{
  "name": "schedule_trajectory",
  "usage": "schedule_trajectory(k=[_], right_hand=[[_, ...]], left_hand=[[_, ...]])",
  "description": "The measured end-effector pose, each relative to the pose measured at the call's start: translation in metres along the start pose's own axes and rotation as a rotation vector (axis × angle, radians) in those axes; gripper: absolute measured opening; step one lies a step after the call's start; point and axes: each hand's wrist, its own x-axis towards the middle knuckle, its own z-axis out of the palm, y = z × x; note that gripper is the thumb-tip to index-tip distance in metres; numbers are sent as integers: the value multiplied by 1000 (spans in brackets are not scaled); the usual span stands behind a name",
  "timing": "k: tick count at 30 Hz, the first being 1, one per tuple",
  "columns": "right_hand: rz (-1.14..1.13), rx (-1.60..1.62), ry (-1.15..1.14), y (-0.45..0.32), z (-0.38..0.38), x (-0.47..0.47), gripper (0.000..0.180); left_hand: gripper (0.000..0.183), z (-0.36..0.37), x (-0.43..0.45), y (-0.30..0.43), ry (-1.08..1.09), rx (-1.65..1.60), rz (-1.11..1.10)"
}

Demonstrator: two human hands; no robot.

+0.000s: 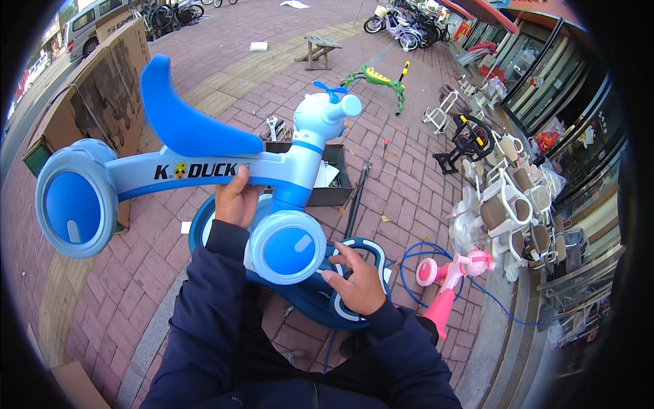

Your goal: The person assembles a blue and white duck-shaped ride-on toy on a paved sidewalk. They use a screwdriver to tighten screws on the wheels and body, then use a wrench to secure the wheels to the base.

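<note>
A light-blue child's balance bike [135, 176] is held up before me, tilted, with a darker blue seat [191, 120]. Its head [310, 115] carries a small propeller, and lettering runs along the frame. My left hand [236, 202] grips the frame from below, thumb on the near side. Close to the front wheel [290, 249], my right hand [357, 281] has its fingers apart; whether the fingertips touch the wheel, I cannot tell. Beneath them is a dark-blue ride-on toy [301, 301], partly hidden by the wheel and hands.
Beyond the bike sit a metal toolbox [327, 197], a wrench [272, 128] and a black long-handled tool [357, 197]. A pink balance bike [449, 278] and blue hose [406, 255] lie right, below piled child seats [503, 207]. Large cardboard [97, 97] stands left; a wooden stool [319, 48] is farther off.
</note>
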Motion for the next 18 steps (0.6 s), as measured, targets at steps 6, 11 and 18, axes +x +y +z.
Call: schedule_trajectory(k=[6, 11, 18], right_hand=[[-115, -53, 52, 1, 12, 4, 71], [-153, -100, 100, 2, 16, 7, 68], [-306, -337, 188, -2, 23, 2, 57]], left_hand=[[55, 9, -7, -6, -33, -60, -19], [48, 18, -10, -7, -38, -93, -28], [43, 21, -6, -4, -50, -138, -42]])
